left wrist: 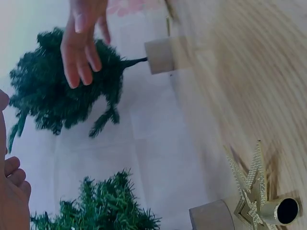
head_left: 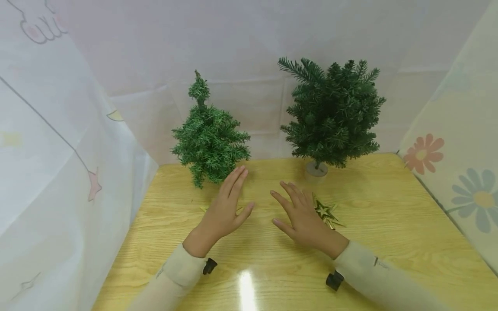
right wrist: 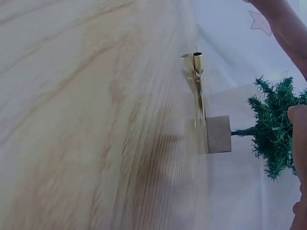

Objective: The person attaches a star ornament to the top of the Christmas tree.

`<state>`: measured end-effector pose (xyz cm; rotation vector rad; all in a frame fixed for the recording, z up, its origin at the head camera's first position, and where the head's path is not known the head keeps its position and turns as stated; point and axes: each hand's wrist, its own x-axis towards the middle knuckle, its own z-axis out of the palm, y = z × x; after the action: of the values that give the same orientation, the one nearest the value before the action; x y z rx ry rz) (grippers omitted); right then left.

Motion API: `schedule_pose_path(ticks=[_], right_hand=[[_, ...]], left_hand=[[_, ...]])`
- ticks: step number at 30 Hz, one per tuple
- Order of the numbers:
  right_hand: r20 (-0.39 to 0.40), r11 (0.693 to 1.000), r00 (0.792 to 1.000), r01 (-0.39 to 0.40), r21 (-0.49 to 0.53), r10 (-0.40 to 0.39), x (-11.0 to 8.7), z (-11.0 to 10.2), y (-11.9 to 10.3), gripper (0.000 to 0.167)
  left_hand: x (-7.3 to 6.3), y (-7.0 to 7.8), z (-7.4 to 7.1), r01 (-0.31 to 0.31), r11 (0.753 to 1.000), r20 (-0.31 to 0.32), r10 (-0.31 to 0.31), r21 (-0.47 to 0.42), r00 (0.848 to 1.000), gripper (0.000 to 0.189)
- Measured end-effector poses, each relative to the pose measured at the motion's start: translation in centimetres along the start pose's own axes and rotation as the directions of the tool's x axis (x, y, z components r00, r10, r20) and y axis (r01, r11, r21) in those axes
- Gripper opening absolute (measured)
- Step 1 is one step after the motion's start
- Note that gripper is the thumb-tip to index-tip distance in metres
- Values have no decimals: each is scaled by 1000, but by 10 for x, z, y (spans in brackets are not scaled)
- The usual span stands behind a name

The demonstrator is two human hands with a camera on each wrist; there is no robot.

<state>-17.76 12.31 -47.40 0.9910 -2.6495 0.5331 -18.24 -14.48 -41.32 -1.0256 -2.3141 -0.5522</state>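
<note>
My left hand (head_left: 221,214) hovers with fingers extended in front of the lighter green Christmas tree (head_left: 210,138). A gold star tree topper (left wrist: 249,201) lies by this tree's base, mostly hidden behind the hand in the head view. My right hand (head_left: 305,220) is spread, palm down, before the darker, bushier Christmas tree (head_left: 336,112). Beside it, partly covered by the hand, lies a second gold star topper (head_left: 324,211). Neither hand holds anything. The left wrist view shows each topper's kind most plainly: a star with a hollow tube socket.
Both trees stand upright near the back edge of the wooden table (head_left: 249,250); the darker one has a round pale base (head_left: 317,169). Printed cloth sheets (head_left: 93,142) hang behind the table and at both sides.
</note>
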Motion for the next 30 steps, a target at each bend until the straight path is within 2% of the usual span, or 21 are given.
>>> schedule_pose_path(ticks=[6, 10, 13, 17, 20, 24, 28, 30], right_hand=[[-27, 998, 1000, -3, 64, 5, 16, 17, -3, 74], [-24, 990, 998, -48, 131, 51, 26, 35, -5, 74], [-3, 972, 993, -112, 204, 115, 28, 48, -6, 74], [33, 941, 984, -175, 291, 173, 28, 60, -9, 73], [38, 930, 983, -184, 318, 182, 28, 66, -11, 73], [10, 920, 983, -177, 351, 185, 32, 74, -15, 72], [11, 895, 981, -181, 407, 193, 38, 80, -22, 73], [16, 884, 980, -184, 431, 196, 42, 82, -26, 73]], left_hand=[[0, -12, -15, 7, 1000, -144, -6, 3, 990, 70], [-4, -25, -25, 19, 999, -266, -10, 33, 964, 70], [-6, -33, -30, 55, 997, -333, -34, 54, 942, 71], [-9, -38, -33, 136, 987, -384, -94, 85, 919, 75], [-10, -41, -34, 190, 978, -416, -139, 82, 899, 77], [-11, -46, -35, 251, 967, -448, -210, 34, 869, 78], [-10, -51, -34, 307, 952, -474, -279, -20, 835, 80], [-9, -53, -34, 314, 949, -484, -290, -34, 826, 81]])
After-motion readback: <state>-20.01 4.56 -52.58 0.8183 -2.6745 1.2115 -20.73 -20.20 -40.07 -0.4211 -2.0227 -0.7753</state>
